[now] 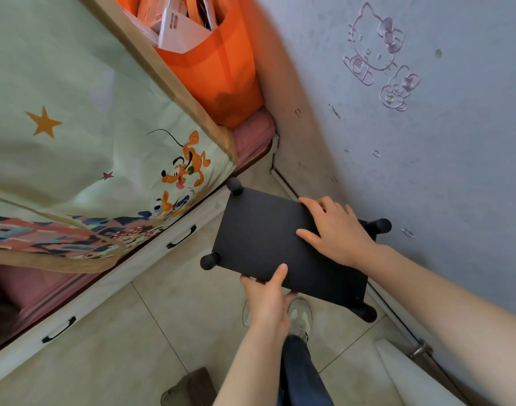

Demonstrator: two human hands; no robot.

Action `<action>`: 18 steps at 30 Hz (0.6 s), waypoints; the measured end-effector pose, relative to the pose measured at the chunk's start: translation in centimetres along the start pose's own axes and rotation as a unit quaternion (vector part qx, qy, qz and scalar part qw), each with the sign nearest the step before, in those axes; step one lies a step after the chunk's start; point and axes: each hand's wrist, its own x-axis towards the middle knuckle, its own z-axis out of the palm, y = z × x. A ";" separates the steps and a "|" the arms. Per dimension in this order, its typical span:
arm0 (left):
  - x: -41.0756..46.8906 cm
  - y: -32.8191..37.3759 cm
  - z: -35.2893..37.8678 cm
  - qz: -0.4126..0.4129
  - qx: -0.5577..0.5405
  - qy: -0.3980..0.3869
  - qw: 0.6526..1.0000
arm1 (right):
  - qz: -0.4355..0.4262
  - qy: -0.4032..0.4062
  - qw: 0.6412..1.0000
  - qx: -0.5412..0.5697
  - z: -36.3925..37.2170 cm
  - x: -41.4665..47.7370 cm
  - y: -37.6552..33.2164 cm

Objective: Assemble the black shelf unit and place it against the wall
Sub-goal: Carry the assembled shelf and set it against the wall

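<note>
The black shelf unit [262,238] stands on the tiled floor between the bed and the wall, seen from above. Its flat top panel has round black post caps at the corners. My left hand [268,294] grips the near edge of the top panel, thumb on top and fingers underneath. My right hand [335,230] lies on the panel's right side near the wall, fingers spread and loosely bent over the surface. The lower shelves are hidden under the top panel.
The pale blue wall [426,159] with cartoon stickers runs along the right, a skirting strip at its foot. A bed with a cartoon sheet [89,159] and white drawers [128,273] fills the left. An orange bag [215,63] sits on the bed. My shoe [299,317] is below the shelf.
</note>
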 end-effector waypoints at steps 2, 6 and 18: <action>0.1 0.0 0.4 0.012 -0.001 -0.002 1.000 | 0.001 -0.002 1.000 0.025 -0.3 0.2 0.3; 1.0 0.5 0.4 0.029 0.046 -0.039 0.998 | 0.025 0.004 0.992 0.121 -0.6 0.2 1.9; 4.9 4.5 4.2 0.084 0.197 -0.134 0.968 | 0.123 0.075 0.964 0.223 -1.5 -0.4 4.8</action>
